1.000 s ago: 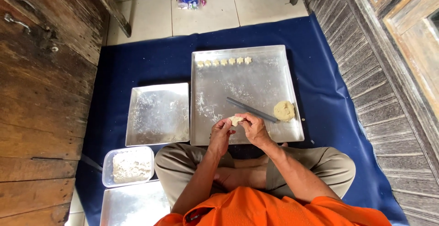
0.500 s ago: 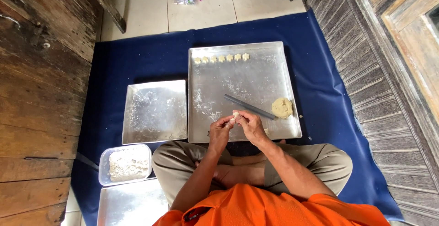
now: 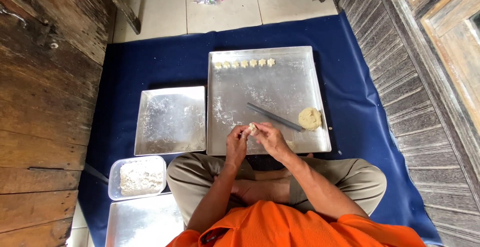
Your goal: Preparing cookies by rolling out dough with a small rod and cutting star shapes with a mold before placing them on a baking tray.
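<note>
Two hands at work over the near edge of the large metal tray [image 3: 300, 84]: left hand [image 3: 236, 144] and right hand [image 3: 267, 138] pinched together around a small piece of pale dough [image 3: 252, 126], fingertips closed on it from both sides, just above the tray floor. Likely very light, soft and easily dented, so best held by the rim with fingertips only, never squeezed across the middle; probably a little sticky too, judging by the dusting of flour on the tray. Further right on the same tray, a rounded lump of dough [image 3: 310, 118], touching or just beside the end of a dark slim rod [image 3: 274, 116] lying slantwise. Along the far edge, a row of seven small star-shaped pieces [image 3: 244, 63], apparently fragile at the points and better lifted from beneath. Left of the large tray, a smaller floured tray [image 3: 170, 119]; nearer, beside the left knee, a clear tub of white flour [image 3: 137, 177] and another tray [image 3: 142, 222]. All laid on a blue mat [image 3: 360, 117] on the floor.
</note>
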